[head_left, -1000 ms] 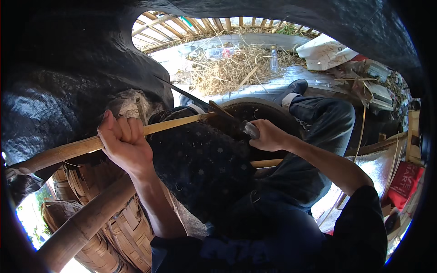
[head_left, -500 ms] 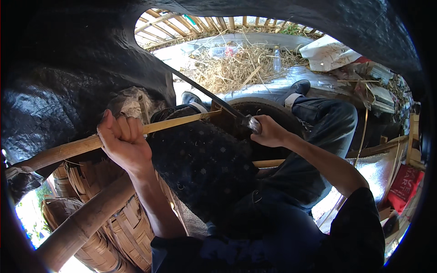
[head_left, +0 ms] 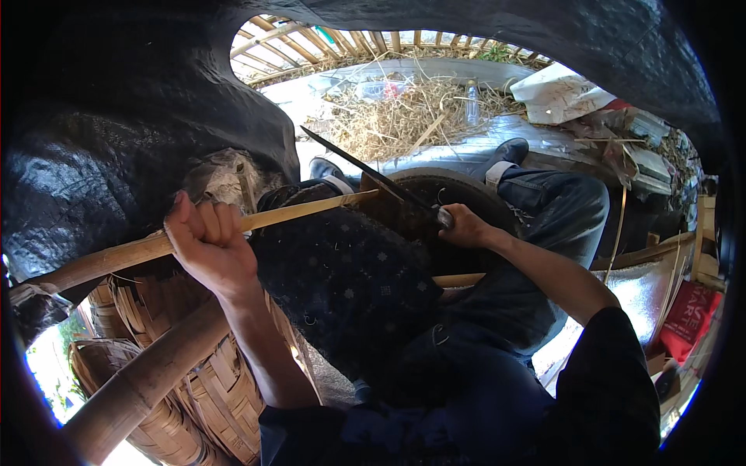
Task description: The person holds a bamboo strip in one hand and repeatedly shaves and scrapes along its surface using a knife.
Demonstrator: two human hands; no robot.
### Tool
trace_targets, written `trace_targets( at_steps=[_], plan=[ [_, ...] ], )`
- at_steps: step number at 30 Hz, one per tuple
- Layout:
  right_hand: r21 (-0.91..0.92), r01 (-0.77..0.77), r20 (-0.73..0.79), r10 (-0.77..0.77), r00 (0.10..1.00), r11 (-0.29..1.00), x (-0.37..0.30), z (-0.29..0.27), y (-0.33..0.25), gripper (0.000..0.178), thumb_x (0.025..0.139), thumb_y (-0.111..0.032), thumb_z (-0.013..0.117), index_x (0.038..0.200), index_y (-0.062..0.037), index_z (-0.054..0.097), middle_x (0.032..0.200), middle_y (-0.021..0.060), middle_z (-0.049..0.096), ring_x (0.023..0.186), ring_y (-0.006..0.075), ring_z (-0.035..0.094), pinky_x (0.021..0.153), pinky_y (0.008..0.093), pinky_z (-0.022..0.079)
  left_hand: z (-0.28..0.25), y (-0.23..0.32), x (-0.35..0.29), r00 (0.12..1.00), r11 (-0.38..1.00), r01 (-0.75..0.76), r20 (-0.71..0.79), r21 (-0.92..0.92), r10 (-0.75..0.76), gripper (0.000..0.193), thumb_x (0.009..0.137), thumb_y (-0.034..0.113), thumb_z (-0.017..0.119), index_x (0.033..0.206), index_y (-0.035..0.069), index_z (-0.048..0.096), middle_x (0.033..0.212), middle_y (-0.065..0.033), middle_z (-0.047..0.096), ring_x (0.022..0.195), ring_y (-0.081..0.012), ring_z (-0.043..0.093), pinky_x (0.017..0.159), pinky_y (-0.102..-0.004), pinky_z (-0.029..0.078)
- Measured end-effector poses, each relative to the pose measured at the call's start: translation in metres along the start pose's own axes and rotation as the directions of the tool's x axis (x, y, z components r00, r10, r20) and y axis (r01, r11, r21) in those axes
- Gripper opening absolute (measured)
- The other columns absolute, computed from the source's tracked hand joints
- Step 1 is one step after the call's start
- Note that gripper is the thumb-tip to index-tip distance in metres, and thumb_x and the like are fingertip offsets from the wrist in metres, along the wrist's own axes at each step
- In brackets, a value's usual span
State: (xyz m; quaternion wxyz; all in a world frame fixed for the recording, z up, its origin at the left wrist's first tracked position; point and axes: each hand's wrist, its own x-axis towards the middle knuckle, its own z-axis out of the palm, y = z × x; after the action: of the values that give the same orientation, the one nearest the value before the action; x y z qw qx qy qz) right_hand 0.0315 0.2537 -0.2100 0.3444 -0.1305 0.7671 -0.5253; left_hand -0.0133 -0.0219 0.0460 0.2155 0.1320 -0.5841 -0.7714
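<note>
My left hand [head_left: 211,241] is closed around a long bamboo strip [head_left: 299,210], which slants up to the right across my lap. My right hand [head_left: 468,227] grips the pale, worn handle of a saw [head_left: 365,166]. Its long, narrow dark blade points away to the upper left and narrows to a tip. The blade lies beside the strip's far end; whether they touch I cannot tell, and no teeth can be made out. A dark patterned cloth [head_left: 350,264] covers my left thigh beneath the strip.
A dark round tyre-like rim [head_left: 505,203] sits between my legs. Woven bamboo baskets [head_left: 221,396] and a thick bamboo pole [head_left: 148,377] are at lower left. Black sheeting [head_left: 116,179] hangs around me. Dry straw [head_left: 404,116] and a clear bottle [head_left: 472,105] lie ahead.
My right hand has drawn the saw back, down and to the right, so its tip now shows clear of the black sheeting. My left hand and the bamboo strip have hardly moved.
</note>
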Motion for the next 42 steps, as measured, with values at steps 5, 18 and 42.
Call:
trace_targets(
  at_steps=[5, 18, 42],
  plan=[
    [0.121, -0.113, 0.109, 0.1, 0.989, 0.986, -0.004, 0.009, 0.033, 0.021, 0.062, -0.012, 0.059, 0.078, 0.0007, 0.054, 0.063, 0.0124, 0.055, 0.06, 0.0133, 0.051, 0.059, 0.0315, 0.042, -0.007, 0.003, 0.006, 0.999, 0.999, 0.01, 0.032, -0.043, -0.009, 0.042, 0.086, 0.016, 0.043, 0.052, 0.016, 0.018, 0.044, 0.0036, 0.011, 0.041, -0.0069, 0.008, 0.042, -0.0253, 0.013],
    [-0.091, -0.008, -0.047, 0.003, 0.999, 0.996, -0.017, -0.036, -0.036, 0.026, 0.064, -0.014, 0.06, 0.082, 0.003, 0.052, 0.065, 0.0154, 0.054, 0.063, 0.0251, 0.056, 0.062, 0.0347, 0.043, -0.005, -0.006, 0.001, 0.813, 0.996, -0.073, 0.576, -0.049, 0.088, 0.045, 0.084, 0.039, 0.041, 0.051, 0.01, 0.028, 0.053, 0.0, 0.026, 0.05, -0.0119, 0.025, 0.053, -0.0272, 0.022],
    [0.41, -0.203, 0.036, 0.206, 0.978, 0.889, -0.087, 0.004, -0.177, 0.033, 0.069, -0.011, 0.056, 0.096, 0.0068, 0.049, 0.071, 0.0152, 0.056, 0.066, 0.0257, 0.059, 0.061, 0.0329, 0.046, -0.018, -0.006, -0.032, 0.913, 0.989, 0.048, 0.407, -0.139, 0.013, 0.041, 0.089, 0.022, 0.035, 0.051, 0.015, 0.02, 0.044, 0.003, 0.015, 0.043, -0.0088, 0.01, 0.047, -0.0274, 0.016]
  ],
)
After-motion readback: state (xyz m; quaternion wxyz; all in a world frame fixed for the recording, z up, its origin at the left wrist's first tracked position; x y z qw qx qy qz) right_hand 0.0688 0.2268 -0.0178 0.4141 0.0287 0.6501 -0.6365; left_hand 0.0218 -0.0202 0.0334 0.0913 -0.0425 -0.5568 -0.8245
